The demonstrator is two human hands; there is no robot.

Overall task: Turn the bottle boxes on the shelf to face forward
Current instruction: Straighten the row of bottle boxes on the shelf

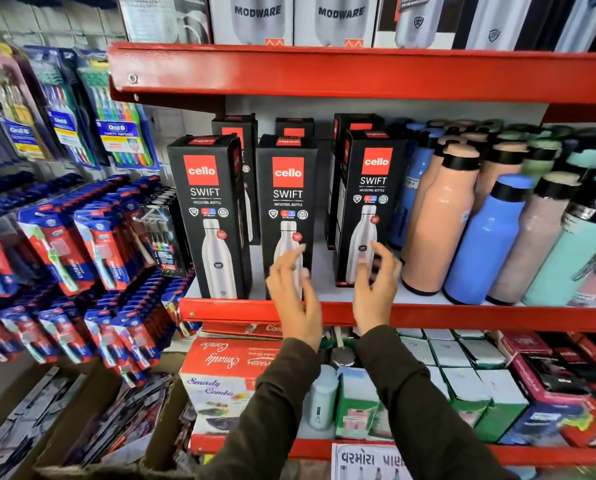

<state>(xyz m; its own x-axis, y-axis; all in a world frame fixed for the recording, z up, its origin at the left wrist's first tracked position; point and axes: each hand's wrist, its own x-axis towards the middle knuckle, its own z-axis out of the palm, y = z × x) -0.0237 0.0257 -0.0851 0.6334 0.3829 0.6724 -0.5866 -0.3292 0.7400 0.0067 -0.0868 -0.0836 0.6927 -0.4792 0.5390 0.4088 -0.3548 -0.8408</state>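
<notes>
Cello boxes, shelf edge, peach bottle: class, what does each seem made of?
Cello boxes: printed card, slightly glossy, with folded edges. Shelf edge: probably painted metal, red and shiny, with a screw. Peach bottle: smooth coated body, possibly metal or plastic.

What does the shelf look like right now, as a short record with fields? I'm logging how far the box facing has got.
front row: left box, middle box, right box, all with cello SWIFT fronts forward
right box: sits further back than the other two
back row: more black boxes, faces hidden
left hand: open, in front of the middle box
right hand: open, at the right box, contact unclear
right of boxes: loose bottles
shelf edge: red
</notes>
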